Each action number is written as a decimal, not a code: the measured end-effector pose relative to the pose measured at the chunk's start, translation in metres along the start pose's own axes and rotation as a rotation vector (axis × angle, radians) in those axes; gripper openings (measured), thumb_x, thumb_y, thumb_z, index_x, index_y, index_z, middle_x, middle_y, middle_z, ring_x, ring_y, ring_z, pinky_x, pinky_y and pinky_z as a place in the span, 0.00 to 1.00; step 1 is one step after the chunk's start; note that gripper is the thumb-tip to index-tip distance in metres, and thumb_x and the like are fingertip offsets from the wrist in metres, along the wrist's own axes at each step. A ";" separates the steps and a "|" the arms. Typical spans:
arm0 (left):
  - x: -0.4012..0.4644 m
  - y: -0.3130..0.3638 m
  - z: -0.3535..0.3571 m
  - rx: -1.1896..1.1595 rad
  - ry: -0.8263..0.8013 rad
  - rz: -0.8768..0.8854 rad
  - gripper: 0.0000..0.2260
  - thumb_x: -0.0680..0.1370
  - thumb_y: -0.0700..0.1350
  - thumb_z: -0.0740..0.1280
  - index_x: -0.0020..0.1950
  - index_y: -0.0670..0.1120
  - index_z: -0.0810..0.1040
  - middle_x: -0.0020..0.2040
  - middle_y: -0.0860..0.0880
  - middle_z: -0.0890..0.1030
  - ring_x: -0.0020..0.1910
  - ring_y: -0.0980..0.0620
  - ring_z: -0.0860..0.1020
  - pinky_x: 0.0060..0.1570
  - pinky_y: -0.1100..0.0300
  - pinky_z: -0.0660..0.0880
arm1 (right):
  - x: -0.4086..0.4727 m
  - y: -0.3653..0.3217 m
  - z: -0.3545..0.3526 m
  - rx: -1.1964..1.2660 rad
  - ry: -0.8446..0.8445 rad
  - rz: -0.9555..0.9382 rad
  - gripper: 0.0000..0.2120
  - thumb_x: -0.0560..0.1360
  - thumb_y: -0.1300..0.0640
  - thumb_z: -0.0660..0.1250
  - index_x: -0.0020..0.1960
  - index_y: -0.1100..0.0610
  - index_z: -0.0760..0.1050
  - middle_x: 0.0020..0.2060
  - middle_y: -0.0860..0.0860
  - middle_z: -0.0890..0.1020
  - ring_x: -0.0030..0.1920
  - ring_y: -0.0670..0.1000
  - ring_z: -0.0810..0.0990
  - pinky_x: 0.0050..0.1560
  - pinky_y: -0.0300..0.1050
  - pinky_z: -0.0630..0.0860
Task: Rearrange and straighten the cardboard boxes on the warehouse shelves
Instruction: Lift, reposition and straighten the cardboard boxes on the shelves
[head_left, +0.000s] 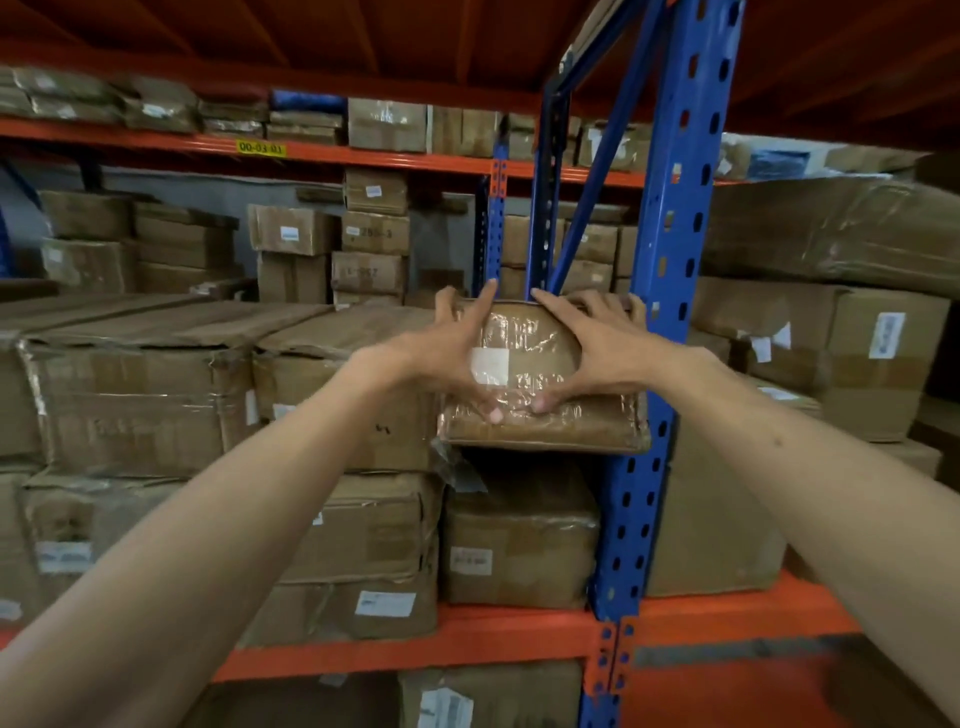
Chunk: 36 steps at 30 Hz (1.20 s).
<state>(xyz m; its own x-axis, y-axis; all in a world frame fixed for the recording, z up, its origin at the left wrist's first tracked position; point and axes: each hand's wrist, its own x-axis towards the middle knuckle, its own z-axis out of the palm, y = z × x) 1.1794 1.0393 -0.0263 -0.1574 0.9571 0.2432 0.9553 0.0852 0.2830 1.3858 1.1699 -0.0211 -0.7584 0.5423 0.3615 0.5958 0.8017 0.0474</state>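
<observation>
Cardboard boxes (156, 405) fill the warehouse shelves, stacked in rows on the orange beam (415, 644) and crowded up against the blue upright (670, 291). The larger cartons on the left sit roughly flush with the beam's front edge. The one in hand is a smaller tape-wrapped box (540, 415) at the right end of the row, just beside the upright, resting on a lower box (519, 540) and seeming to jut forward past it, though the wide lens may exaggerate this. The left hand (457, 348) and right hand (597, 348) both lie spread wide on its front face, fingers hooked over the top edge, thumbs low. The step looks like seating this box; next it likely needs an even push back, square with its neighbours.
</observation>
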 end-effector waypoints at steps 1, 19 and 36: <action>0.001 -0.004 0.011 0.030 0.041 -0.007 0.71 0.55 0.62 0.84 0.80 0.63 0.33 0.82 0.42 0.39 0.80 0.34 0.52 0.77 0.37 0.53 | 0.001 0.004 0.005 -0.010 -0.028 -0.032 0.70 0.48 0.14 0.69 0.80 0.31 0.35 0.79 0.51 0.54 0.80 0.59 0.48 0.77 0.70 0.38; -0.049 -0.024 0.112 0.642 0.417 0.193 0.64 0.54 0.76 0.74 0.76 0.35 0.62 0.68 0.37 0.70 0.71 0.35 0.67 0.78 0.37 0.46 | -0.068 -0.011 0.113 -0.145 0.300 -0.184 0.65 0.58 0.20 0.71 0.85 0.51 0.55 0.73 0.63 0.66 0.74 0.64 0.62 0.76 0.69 0.48; -0.032 -0.029 0.118 0.810 0.503 0.306 0.51 0.57 0.75 0.74 0.63 0.37 0.72 0.55 0.40 0.76 0.56 0.38 0.77 0.74 0.43 0.62 | -0.058 0.004 0.138 -0.097 0.359 -0.270 0.59 0.62 0.22 0.71 0.82 0.47 0.50 0.73 0.63 0.65 0.74 0.64 0.62 0.76 0.63 0.48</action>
<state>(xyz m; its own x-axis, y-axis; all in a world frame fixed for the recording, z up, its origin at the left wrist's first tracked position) 1.1860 1.0387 -0.1521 0.2149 0.7568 0.6174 0.8252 0.1974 -0.5292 1.3954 1.1760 -0.1700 -0.7606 0.1822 0.6232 0.4245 0.8658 0.2649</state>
